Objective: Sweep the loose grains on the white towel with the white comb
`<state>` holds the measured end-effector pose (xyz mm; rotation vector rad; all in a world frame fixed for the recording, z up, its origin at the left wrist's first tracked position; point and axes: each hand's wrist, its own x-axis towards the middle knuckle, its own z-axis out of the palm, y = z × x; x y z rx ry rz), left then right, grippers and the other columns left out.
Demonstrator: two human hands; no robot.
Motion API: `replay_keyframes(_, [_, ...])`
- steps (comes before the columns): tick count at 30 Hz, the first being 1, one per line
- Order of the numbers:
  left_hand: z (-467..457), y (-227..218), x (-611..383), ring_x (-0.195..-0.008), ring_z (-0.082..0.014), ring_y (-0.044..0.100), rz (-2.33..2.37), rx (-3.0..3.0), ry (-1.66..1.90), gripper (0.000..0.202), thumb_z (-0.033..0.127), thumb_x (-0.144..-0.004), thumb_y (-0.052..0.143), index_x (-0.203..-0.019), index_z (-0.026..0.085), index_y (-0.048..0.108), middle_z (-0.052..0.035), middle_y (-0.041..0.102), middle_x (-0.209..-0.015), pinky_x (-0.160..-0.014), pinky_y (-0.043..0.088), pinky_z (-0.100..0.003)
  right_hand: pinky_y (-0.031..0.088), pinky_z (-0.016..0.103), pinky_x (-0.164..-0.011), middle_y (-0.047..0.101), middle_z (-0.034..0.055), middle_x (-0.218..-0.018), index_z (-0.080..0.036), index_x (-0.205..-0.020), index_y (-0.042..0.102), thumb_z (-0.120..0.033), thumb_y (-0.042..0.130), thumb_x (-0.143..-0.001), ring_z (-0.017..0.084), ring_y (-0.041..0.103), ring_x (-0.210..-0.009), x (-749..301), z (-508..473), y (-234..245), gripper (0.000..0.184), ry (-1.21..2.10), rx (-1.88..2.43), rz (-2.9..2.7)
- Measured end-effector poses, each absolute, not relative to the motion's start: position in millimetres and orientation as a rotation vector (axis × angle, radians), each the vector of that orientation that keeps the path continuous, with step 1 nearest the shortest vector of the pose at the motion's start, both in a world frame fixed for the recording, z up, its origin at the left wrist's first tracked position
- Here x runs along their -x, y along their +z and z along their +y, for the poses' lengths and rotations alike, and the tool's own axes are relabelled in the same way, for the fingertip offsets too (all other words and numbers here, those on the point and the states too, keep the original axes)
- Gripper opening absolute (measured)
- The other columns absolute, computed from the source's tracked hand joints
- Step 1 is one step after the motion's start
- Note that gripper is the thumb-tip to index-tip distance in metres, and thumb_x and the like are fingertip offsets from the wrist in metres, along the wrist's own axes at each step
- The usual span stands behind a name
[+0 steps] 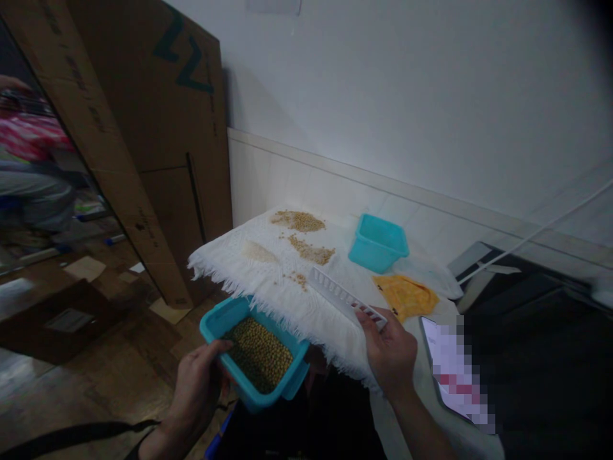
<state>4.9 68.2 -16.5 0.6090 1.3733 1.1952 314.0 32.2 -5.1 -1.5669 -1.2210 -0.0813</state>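
Note:
My left hand [196,383] grips the near rim of a turquoise plastic bin [292,383] filled with greenish beans [258,354], held just below the fringed front edge of a white towel [268,281]. My right hand [390,348] is closed on the end of a long white slatted scraper [342,297] that lies flat on the towel. Several small heaps of tan grain [299,222] and a pale heap [258,251] lie on the towel beyond the scraper.
A second, empty turquoise bin [378,243] stands at the towel's right. A yellow cloth [406,296] and a phone [453,370] lie near my right hand. Tall cardboard boxes [158,115] lean at left, and a white cable [536,233] runs along the wall.

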Motion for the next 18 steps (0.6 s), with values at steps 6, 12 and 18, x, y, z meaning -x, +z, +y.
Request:
replay_keyframes(6, [69.0,-18.5,-5.2,-0.027,-0.0133,0.044,1.365,-0.613,1.206,0.037,0.051,-0.051,0.081,-0.033,0.025,0.062,-0.0053,0.056,-0.034,-0.032,0.032,-0.027,0.064,0.031,-0.062,0.090,0.0080,-0.083,-0.025,-0.094,0.088,-0.074,0.070,-0.105,0.026,0.084,-0.067,-309.1,36.5,1.7,0.053,-0.121,1.526,-1.289])
replay_keyframes(12, [66.6,-16.7,-4.7,-0.028,-0.0132,0.044,1.389,-0.634,1.191,0.040,0.054,-0.052,0.080,-0.031,0.024,0.061,-0.0063,0.055,-0.033,-0.034,0.031,-0.028,0.060,0.028,-0.056,0.089,0.0074,-0.081,-0.025,-0.096,0.088,-0.071,0.071,-0.106,0.025,0.083,-0.064,-308.9,35.4,-0.1,0.050,-0.102,1.535,-1.290])
replay_keyframes(18, [68.6,-19.7,-4.8,-0.027,-0.0133,0.042,1.381,-0.630,1.195,0.039,0.053,-0.051,0.079,-0.031,0.026,0.059,-0.0048,0.053,-0.032,-0.033,0.029,-0.028,0.060,0.028,-0.058,0.090,0.0079,-0.086,-0.024,-0.097,0.089,-0.068,0.072,-0.106,0.024,0.083,-0.064,-312.8,36.4,-4.9,0.048,-0.112,1.544,-1.291])
